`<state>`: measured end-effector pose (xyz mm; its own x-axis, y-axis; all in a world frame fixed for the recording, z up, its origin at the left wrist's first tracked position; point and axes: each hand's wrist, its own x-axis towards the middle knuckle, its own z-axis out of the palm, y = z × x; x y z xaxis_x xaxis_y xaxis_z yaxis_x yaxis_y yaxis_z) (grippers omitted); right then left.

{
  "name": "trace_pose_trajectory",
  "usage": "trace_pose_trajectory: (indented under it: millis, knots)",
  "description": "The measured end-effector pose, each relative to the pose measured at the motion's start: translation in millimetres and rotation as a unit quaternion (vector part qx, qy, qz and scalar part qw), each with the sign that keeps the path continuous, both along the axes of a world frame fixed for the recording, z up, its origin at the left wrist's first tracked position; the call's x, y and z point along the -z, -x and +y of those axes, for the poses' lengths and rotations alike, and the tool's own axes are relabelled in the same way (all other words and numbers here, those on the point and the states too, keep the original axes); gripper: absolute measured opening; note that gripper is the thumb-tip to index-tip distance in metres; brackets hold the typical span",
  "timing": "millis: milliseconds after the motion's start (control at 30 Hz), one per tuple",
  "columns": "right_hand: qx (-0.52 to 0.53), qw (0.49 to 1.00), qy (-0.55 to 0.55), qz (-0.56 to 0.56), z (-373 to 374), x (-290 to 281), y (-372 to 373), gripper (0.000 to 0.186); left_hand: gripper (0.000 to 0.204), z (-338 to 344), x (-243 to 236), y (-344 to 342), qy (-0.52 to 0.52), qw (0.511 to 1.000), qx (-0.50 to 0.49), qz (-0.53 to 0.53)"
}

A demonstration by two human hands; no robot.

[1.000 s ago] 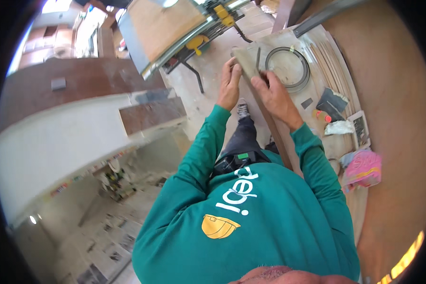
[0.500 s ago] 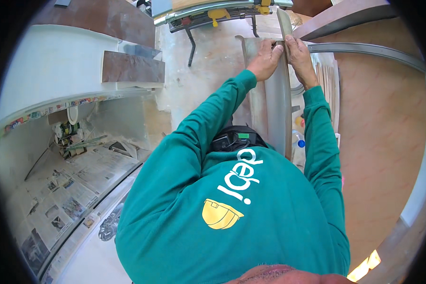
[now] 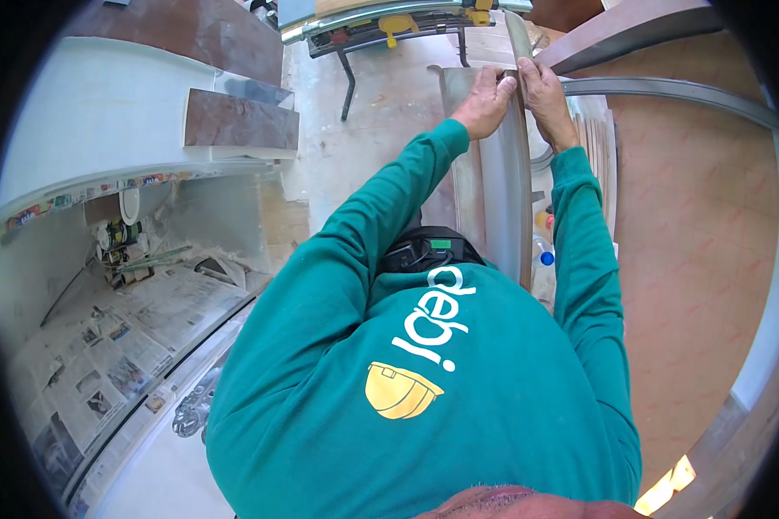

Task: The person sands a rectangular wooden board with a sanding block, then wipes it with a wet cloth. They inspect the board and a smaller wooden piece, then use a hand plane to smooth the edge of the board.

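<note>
A long grey-brown board (image 3: pixel 502 186) runs away from my waist toward the far side. Its far end is where both hands are. My left hand (image 3: pixel 485 105) is closed over the board's far edge, with the thumb lying along the right and the fingertips partly hidden. Close beside it, my right hand (image 3: pixel 545 99) is closed on a thin, pale grey-brown strip (image 3: pixel 518 39) that sticks out beyond the board's end. Whether the strip is joined to the board, I cannot tell. Both arms reach forward in green sleeves.
A folding workbench (image 3: pixel 389 26) with yellow clamps stands beyond. Right of the board lie a bottle with a blue cap (image 3: pixel 546 258) and a stack of thin slats (image 3: pixel 599 164). A curved grey rail (image 3: pixel 666 86) crosses the right. Newspaper sheets (image 3: pixel 130 346) cover a surface at left.
Both hands keep nearly the same place at the board's far end. My left hand has shifted very slightly, and the whole view has moved a little.
</note>
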<state>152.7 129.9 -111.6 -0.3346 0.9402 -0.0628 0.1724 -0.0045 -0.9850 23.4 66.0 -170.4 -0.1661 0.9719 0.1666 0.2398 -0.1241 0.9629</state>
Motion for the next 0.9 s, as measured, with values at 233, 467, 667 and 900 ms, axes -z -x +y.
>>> trace_pose_trajectory:
  millis: [233,467,667,900]
  knots:
    - [-0.007,1.0,-0.011,-0.027,-12.0,4.0,-14.5,0.052,0.05,-0.9,-5.8,-1.5,0.023,0.999,0.018,-0.042]
    - [0.019,1.0,0.0,0.01,-36.9,12.1,-25.5,0.049,0.06,-3.6,-9.6,-0.7,0.038,0.999,0.01,-0.026]
    - [0.006,0.999,0.039,0.026,7.4,6.0,-8.4,0.045,0.06,0.3,-6.3,-5.8,0.046,0.998,0.017,-0.035]
    - [-0.005,0.998,0.054,0.032,8.5,7.7,-11.5,0.043,0.057,-0.3,-8.7,-11.6,0.041,0.997,0.007,-0.067]
